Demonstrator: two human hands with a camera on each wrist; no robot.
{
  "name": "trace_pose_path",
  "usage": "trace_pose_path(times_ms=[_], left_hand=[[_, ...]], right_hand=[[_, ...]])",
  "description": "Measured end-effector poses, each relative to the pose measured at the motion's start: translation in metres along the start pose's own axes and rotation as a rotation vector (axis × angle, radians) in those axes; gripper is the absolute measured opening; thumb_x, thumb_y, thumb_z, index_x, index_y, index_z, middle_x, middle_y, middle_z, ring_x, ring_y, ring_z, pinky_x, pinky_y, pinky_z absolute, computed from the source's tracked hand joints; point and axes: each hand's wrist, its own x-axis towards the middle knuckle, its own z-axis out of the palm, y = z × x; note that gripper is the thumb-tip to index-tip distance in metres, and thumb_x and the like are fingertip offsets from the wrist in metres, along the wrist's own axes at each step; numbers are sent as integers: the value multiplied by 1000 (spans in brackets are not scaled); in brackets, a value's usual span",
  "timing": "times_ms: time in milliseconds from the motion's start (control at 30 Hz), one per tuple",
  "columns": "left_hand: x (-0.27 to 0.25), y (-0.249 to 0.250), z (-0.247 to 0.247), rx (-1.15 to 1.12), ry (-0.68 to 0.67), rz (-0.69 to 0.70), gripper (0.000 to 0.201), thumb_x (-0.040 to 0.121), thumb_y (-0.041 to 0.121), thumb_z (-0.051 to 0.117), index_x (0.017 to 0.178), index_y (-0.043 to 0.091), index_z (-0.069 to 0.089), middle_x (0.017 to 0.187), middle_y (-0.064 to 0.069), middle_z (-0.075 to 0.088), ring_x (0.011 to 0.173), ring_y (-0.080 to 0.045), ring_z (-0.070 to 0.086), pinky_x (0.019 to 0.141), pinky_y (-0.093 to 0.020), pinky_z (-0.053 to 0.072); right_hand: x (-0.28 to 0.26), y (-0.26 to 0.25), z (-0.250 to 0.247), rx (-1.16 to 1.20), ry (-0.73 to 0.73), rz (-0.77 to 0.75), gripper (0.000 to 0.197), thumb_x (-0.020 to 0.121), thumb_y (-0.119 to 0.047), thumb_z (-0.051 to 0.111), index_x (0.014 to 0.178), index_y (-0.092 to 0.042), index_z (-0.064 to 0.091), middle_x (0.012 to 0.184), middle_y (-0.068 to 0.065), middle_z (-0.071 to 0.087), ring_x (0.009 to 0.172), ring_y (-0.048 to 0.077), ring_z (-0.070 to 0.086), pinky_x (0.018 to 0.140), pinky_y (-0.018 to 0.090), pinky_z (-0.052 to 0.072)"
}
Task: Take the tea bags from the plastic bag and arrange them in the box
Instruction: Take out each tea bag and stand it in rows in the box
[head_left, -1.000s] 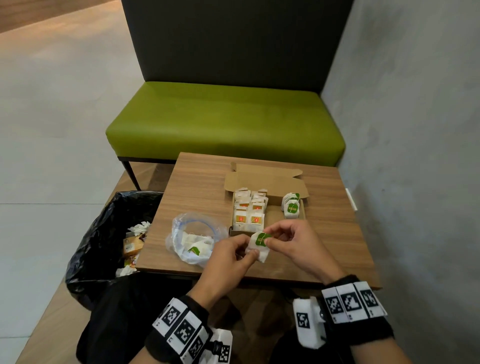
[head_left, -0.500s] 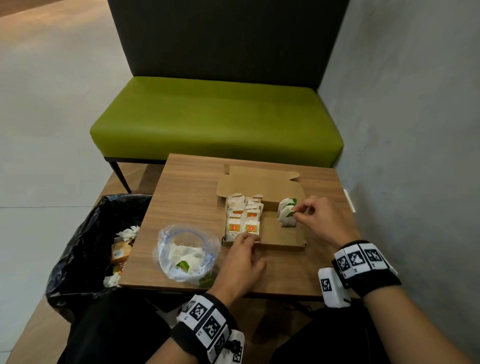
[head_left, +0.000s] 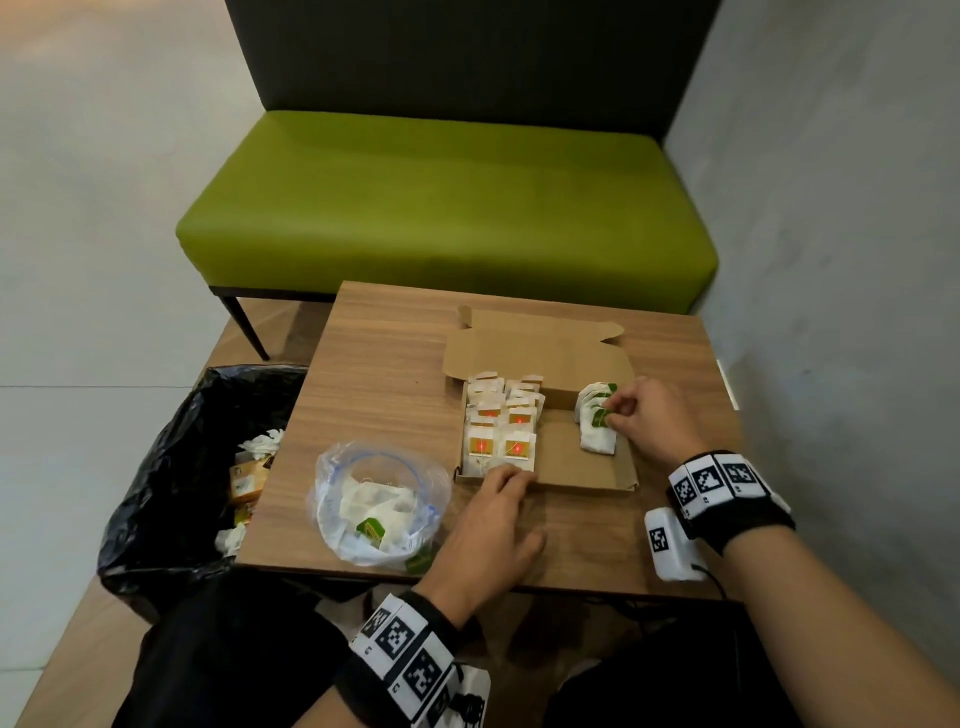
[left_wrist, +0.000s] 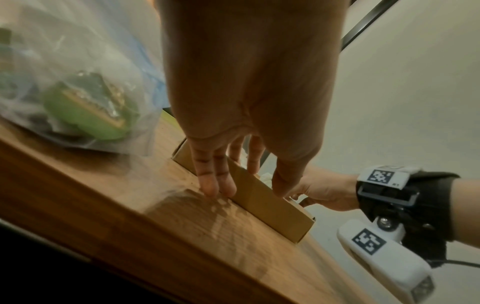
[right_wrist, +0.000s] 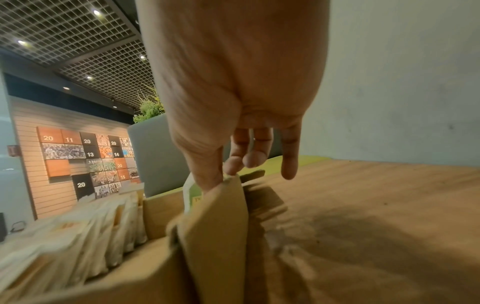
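An open cardboard box (head_left: 576, 480) lies on the wooden table. Rows of orange-tag tea bags (head_left: 501, 421) fill its left side. A few green-tag tea bags (head_left: 595, 421) stand at its right side. My right hand (head_left: 613, 410) pinches the green tag of the front tea bag (right_wrist: 192, 195) between thumb and forefinger, inside the box. My left hand (head_left: 506, 475) rests with straight fingers (left_wrist: 218, 185) on the box's front wall (left_wrist: 262, 197). The clear plastic bag (head_left: 379, 499) lies left of the box with more tea bags inside.
A black bin bag (head_left: 171, 467) with rubbish stands at the table's left edge. A green bench (head_left: 447, 208) sits behind the table and a grey wall (head_left: 831, 260) runs along the right. Bare tabletop (head_left: 384, 374) shows behind the plastic bag.
A second ago both hands held a green-tag tea bag in front of the box. The right hand has carried it to the box's right side; the left hand has dropped onto the front wall.
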Motion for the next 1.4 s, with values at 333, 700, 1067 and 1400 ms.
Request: trace_pose_path(times_ms=[333, 700, 1067, 1400], left_hand=[[-4, 12, -6, 49, -19, -6, 66, 92, 31, 62, 150, 19, 33, 152, 10, 21, 135, -12, 38, 115, -37, 37], [-59, 16, -94, 181, 455, 9, 18, 88, 27, 65, 105, 31, 63, 110, 14, 48, 105, -5, 43, 93, -26, 39], [-84, -36, -123, 420, 285, -385, 39, 80, 38, 68, 118, 35, 63, 130, 6, 55, 112, -19, 60, 87, -35, 50], [-92, -33, -114, 316, 400, -248, 58, 77, 21, 70, 132, 27, 52, 134, 4, 48, 115, -21, 56, 89, -38, 50]], right_hand=[[-16, 8, 8, 197, 217, -40, 14, 80, -15, 79, 90, -21, 73, 84, -8, 60, 77, 10, 57, 72, 35, 53], [-114, -93, 25, 376, 95, -205, 8, 91, -26, 68, 99, -27, 69, 93, -16, 57, 79, -1, 51, 67, 15, 38], [-124, -176, 77, 323, -166, -123, 11, 86, -33, 71, 96, -28, 72, 112, -1, 64, 100, 16, 60, 80, 29, 50], [-127, -181, 74, 208, -2, -255, 25, 92, -26, 62, 115, -26, 70, 132, -4, 44, 120, 15, 45, 98, 31, 44]])
